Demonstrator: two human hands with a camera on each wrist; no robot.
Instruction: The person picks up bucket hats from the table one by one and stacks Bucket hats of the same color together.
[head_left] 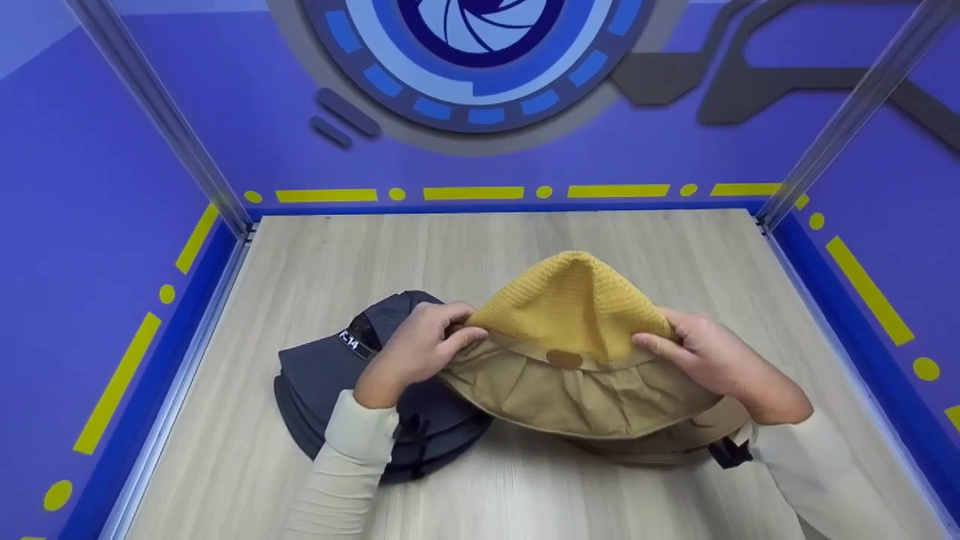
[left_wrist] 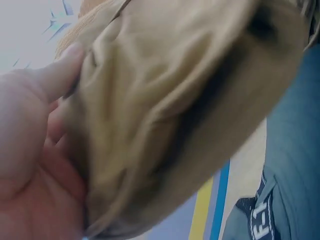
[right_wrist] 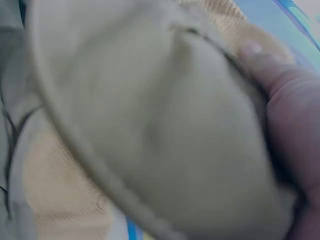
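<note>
A hat (head_left: 585,394) with a yellow knit crown (head_left: 555,300), a tan pleated brim and a small brown patch is held up between both hands. My left hand (head_left: 420,341) pinches its left side, thumb on the front where brim meets crown. On the opposite side my right hand (head_left: 716,356) grips the same seam, its thumb across the front and fingers behind. The left wrist view shows the folded brim (left_wrist: 145,100) beside the palm. In the right wrist view the brim (right_wrist: 165,125) fills the middle, with the thumb at its upper edge.
Dark navy hats (head_left: 315,382) lie stacked at the left, one with a white-lettered band, partly behind my left forearm. Another tan hat (head_left: 675,442) lies under the held one, a black strap (head_left: 729,453) at its right. Blue panels (head_left: 487,169) enclose the wooden table (head_left: 360,247).
</note>
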